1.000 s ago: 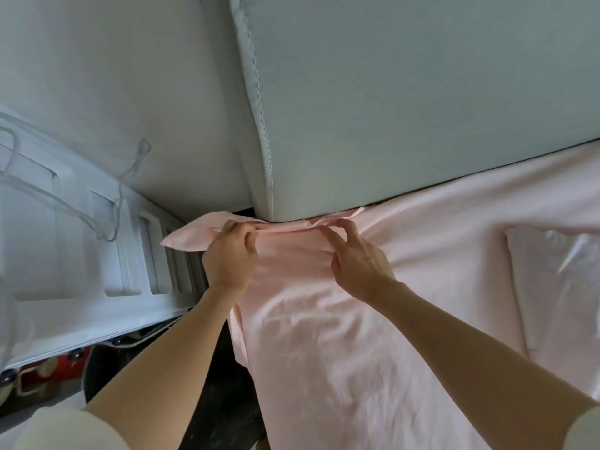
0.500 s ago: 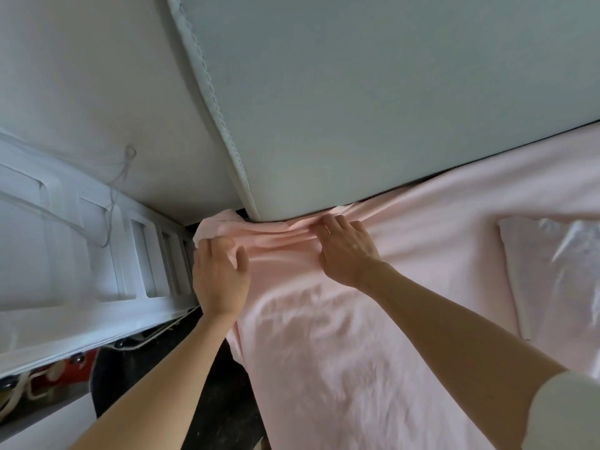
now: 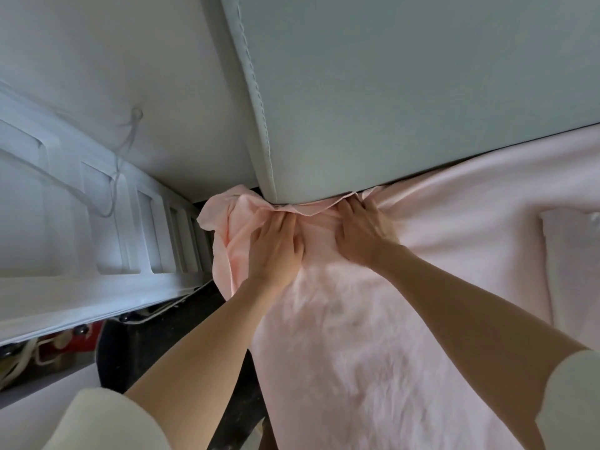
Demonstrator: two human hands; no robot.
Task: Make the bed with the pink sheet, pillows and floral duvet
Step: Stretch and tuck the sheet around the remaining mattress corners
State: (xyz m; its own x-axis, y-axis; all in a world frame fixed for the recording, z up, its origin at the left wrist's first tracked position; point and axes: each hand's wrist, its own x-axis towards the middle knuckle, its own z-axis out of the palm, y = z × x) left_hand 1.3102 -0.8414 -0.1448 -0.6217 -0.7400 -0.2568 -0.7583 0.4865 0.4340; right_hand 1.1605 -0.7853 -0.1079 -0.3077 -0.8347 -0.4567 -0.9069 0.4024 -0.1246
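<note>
The pink sheet (image 3: 373,336) covers the mattress, wrinkled, with its corner bunched in loose folds at the bottom corner of the pale grey-green headboard (image 3: 406,108). My left hand (image 3: 276,245) lies flat on the sheet, fingertips pressing the bunched edge toward the gap under the headboard. My right hand (image 3: 363,232) presses flat beside it, fingers pushed into the same gap. A pale pink pillow (image 3: 574,254) lies at the right edge. The floral duvet is not in view.
A white slatted rail (image 3: 136,228) runs along the left, close to the bed's side, with a thin cord (image 3: 120,164) hanging on the white wall above it. Dark floor and some red and white items (image 3: 65,345) show below the rail.
My left hand has moved right and now presses flat on the bunched corner beside my right hand. The sheet edge is pushed further under the headboard, and the loose corner flops out at the left.
</note>
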